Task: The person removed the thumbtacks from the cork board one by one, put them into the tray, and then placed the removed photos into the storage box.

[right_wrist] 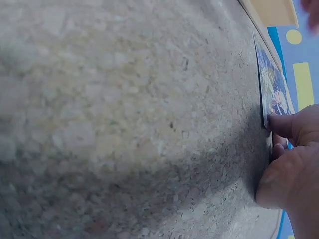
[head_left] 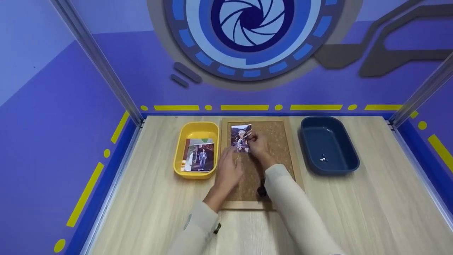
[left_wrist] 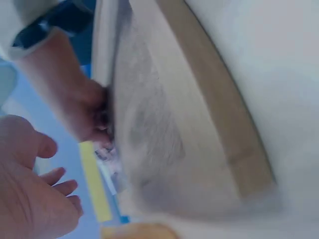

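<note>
A photo [head_left: 241, 136] of a person in pale headwear lies close over the upper left of a wood-framed cork board [head_left: 272, 141]. My right hand [head_left: 261, 147] pinches the photo's right edge, fingers curled; in the right wrist view its fingertips [right_wrist: 279, 124] are at a corner of the photo [right_wrist: 274, 89]. Beside the photo's lower left, my left hand [head_left: 229, 171] has its fingertips near the edge. The left wrist view shows the left hand [left_wrist: 35, 184] with fingers loosely bent and nothing in it.
Left of the board stands a yellow tray [head_left: 178, 159] with several photos [head_left: 201, 157]. A dark blue tray [head_left: 324, 141] on the right holds a few small shiny pieces [head_left: 323, 159]. Purple panels [head_left: 116, 71] enclose the wooden table [head_left: 148, 205] at the back and sides.
</note>
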Demonstrator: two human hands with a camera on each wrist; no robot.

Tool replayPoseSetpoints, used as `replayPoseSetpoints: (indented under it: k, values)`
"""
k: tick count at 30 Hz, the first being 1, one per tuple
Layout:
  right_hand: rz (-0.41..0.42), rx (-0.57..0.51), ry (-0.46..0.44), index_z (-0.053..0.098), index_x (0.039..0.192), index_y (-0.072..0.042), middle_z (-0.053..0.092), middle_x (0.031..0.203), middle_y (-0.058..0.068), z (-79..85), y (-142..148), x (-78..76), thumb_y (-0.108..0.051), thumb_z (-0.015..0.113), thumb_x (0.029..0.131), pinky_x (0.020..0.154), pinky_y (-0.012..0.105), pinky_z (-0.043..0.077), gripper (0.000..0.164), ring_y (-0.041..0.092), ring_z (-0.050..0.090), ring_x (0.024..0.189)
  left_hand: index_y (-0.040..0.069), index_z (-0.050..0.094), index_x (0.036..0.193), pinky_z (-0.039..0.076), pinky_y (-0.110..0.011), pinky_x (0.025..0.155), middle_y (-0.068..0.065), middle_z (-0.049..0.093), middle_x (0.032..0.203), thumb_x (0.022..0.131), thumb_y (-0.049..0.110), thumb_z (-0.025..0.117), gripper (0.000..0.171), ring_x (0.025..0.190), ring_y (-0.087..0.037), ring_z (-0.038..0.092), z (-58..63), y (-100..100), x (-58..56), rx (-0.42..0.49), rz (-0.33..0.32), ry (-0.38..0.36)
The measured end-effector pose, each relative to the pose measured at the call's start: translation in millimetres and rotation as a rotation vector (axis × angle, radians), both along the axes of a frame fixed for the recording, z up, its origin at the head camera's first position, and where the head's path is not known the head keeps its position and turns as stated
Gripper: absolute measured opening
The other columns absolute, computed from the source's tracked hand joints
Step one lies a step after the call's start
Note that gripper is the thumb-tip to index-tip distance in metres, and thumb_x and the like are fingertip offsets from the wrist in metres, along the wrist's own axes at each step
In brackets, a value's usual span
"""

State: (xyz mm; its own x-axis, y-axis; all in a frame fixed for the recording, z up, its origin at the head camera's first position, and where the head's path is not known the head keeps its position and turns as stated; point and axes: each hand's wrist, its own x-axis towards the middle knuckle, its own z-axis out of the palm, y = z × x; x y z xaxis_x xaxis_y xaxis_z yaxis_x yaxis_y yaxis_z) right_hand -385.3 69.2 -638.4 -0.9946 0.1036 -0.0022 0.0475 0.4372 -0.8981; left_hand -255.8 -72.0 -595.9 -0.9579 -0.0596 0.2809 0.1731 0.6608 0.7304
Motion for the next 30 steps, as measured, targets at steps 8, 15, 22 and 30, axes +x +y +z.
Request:
replayPoseSetpoints:
  k: [8,15,22,30]
  values:
    - [0.044,-0.046,-0.006,0.070,0.099,0.011,0.062,0.079,0.003,2.1,4.3,-0.1,0.012,0.052,0.086,0.066,0.018,0.041,0.022,0.011,0.052,0.074,0.005,0.065,0.138,0.035,-0.059,0.128,-0.020,0.063,0.148,0.096,0.012,0.072,0.043,0.144,-0.041,0.054,11.0,-73.9,29.6,0.030,0.161,0.139]
    - [0.029,-0.011,-0.010,0.072,0.099,0.008,0.061,0.079,0.000,0.7,6.1,0.5,0.010,0.056,0.088,0.067,0.019,0.041,0.019,0.011,0.053,0.075,0.001,0.063,0.138,0.022,-0.063,0.130,-0.025,0.056,0.153,0.090,0.019,0.081,0.054,0.152,-0.045,0.041,-14.3,-131.8,39.4,0.111,0.388,0.063]
    - [0.040,-0.029,-0.046,0.073,0.102,0.008,0.061,0.079,-0.002,2.2,2.2,0.6,0.010,0.057,0.088,0.066,0.018,0.042,0.021,0.010,0.052,0.075,0.013,0.046,0.157,0.021,-0.055,0.136,-0.015,0.042,0.168,0.100,0.032,0.074,0.066,0.161,-0.036,0.032,-30.4,-157.3,42.9,0.329,0.424,-0.214]
    - [0.017,-0.024,-0.064,0.073,0.102,0.007,0.059,0.079,-0.002,1.0,0.3,0.7,0.009,0.057,0.090,0.067,0.018,0.041,0.021,0.010,0.052,0.076,0.025,0.035,0.164,0.028,-0.046,0.136,-0.004,0.030,0.177,0.103,0.024,0.071,0.071,0.167,-0.026,0.027,-45.5,-171.0,38.5,0.632,0.246,-0.305]
